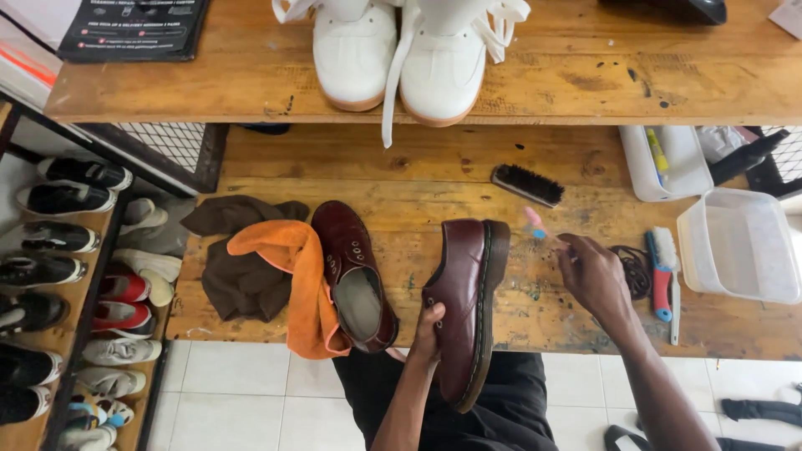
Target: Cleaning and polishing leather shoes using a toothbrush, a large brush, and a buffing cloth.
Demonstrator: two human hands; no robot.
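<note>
At the far left of the frame a shoe rack (63, 292) holds rows of dark, red and white shoes, well apart from the hands; in the upper left a dark printed mat (134, 29) lies on the upper shelf (167, 96); further right on that shelf stand two white shoes (401, 54), one lace hanging down over the edge. On the wooden surface (434, 159) below, left of centre, a brown cloth (238, 267) lies bunched, with an orange cloth (296, 288) draped over it and touching a dark red shoe (355, 284) that lies with its opening up; just beside it to the right, a second dark red shoe (464, 305) is tilted on its side, sole to the right, heel end hanging past the near edge of the surface. The left hand (428, 334) has its grip closed on this second shoe at the lower side, thumb on the leather. Above, a black brush (526, 184) lies alone. The right hand (595, 276) hovers right of the held shoe, fingers pinched narrow around a small pink and blue tool (535, 223) whose tip points toward the shoe; beside the hand lie coiled dark laces (633, 269), then a red and blue brush (662, 271). At the right, a white tray (664, 163) and a clear plastic tub (739, 246) stand near the edge.
</note>
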